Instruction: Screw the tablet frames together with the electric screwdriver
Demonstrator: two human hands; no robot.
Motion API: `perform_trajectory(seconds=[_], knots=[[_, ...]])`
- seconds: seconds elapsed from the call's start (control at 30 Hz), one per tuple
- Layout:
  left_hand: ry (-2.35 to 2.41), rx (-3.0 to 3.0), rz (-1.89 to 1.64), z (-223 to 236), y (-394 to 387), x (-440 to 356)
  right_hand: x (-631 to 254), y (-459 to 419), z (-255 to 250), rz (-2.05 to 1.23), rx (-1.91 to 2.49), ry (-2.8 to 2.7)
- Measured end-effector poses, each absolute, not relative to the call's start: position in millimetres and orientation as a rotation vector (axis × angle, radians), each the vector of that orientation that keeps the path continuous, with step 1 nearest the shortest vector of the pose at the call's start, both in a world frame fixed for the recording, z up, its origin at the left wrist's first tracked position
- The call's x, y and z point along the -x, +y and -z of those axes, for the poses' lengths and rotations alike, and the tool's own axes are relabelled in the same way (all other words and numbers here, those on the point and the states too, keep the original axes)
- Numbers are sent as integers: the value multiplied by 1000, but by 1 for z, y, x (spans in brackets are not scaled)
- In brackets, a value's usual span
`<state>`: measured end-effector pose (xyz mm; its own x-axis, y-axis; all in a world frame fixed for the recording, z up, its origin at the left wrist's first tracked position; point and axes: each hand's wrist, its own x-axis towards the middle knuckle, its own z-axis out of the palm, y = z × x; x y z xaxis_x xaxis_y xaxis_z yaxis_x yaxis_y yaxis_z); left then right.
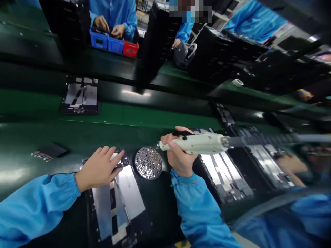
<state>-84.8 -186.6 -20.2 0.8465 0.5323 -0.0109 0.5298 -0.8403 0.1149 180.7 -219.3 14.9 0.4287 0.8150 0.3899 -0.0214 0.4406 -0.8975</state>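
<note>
Broadly, a long green worktop [77,134] spreads on every side of a round dish [149,178]. Well beyond the dish, up and to its left, a co-worker in a blue coat [113,13] has both hands at a row of bins [116,45] — blue ones and a red one. Right of the dish lie several flat panels [219,168] with shiny, silvery faces and black edges. Just left of the dish and reaching nearer is the close panel [131,193], lying askew; beyond the dish and well to its left is the far panel [89,94]. A pale, thick screwdriver [201,144] extends rightward from the dish, its tip by the upper right edge — whether they touch, I cannot tell. The right hand [181,161], right of the dish, is wrapped round the screwdriver. The left hand [99,168], left of the dish, rests on the close panel's upper end, fingers loosely spread. Farther left, a black pad [54,149] has thin metal bits [42,156] along one edge. Small, bright metal pieces [147,163] fill much of the dish.
</note>
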Motion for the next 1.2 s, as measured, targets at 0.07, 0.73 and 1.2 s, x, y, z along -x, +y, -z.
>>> perform_trajectory(seconds=[0.07, 0.73, 1.2], knots=[[683, -2964, -153, 22, -184, 83, -177, -218, -16, -641, 1040, -965], [598, -2965, -536, 26, -188, 79, -165, -214, -11, -636, 1199, -1051], [644, -3044, -493, 22, -214, 77, -163, -213, -6, -619, 1166, -1025]])
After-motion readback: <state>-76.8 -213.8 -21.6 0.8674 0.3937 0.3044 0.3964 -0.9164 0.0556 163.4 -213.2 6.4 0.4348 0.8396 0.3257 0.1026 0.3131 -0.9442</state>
